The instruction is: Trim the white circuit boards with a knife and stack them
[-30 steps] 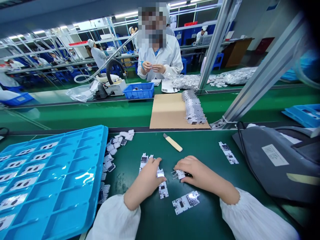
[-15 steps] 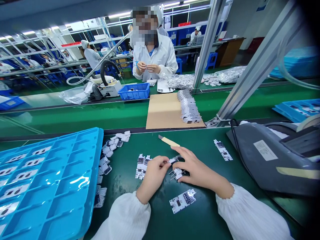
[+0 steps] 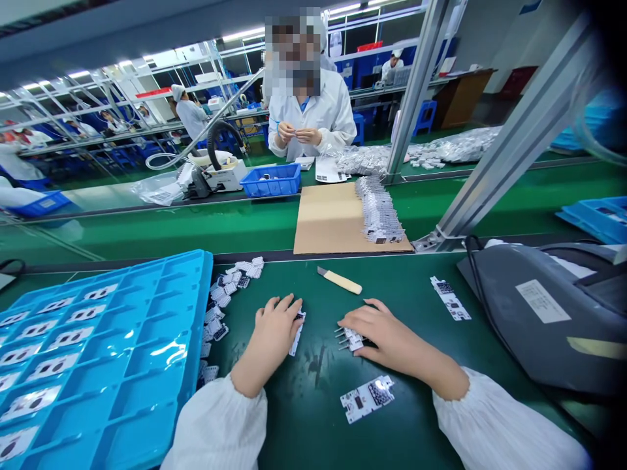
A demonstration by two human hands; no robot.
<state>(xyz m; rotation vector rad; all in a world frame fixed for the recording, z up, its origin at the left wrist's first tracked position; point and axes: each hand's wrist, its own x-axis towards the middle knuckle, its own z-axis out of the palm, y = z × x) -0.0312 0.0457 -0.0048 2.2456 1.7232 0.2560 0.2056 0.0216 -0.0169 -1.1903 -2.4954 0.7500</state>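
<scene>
My left hand (image 3: 275, 333) lies palm down over a white circuit board (image 3: 296, 338), its fingers spread and its thumb side touching the board's edge. The hand hides part of that board. With bent fingers, my right hand (image 3: 379, 331) grips a small white part with metal pins (image 3: 351, 339), whose pins point left. Below it, flat on the green bench, is another white circuit board (image 3: 367, 398) with a dark chip and a black dotted area. A cutter knife with a cream handle (image 3: 341, 281) rests beyond both hands.
A blue compartment tray (image 3: 198, 313) with white boards stands left, a pile of small white parts (image 3: 228, 287) along its edge. One board (image 3: 449, 299) lies right, near a grey machine (image 3: 529, 320). Across the bench, cardboard (image 3: 328, 219) bears stacked parts; a co-worker (image 3: 313, 111) sits behind.
My left hand has left the right hand and moved left onto the boards there. The right hand stays around the pinned part, its fingers lower. The view has shifted slightly.
</scene>
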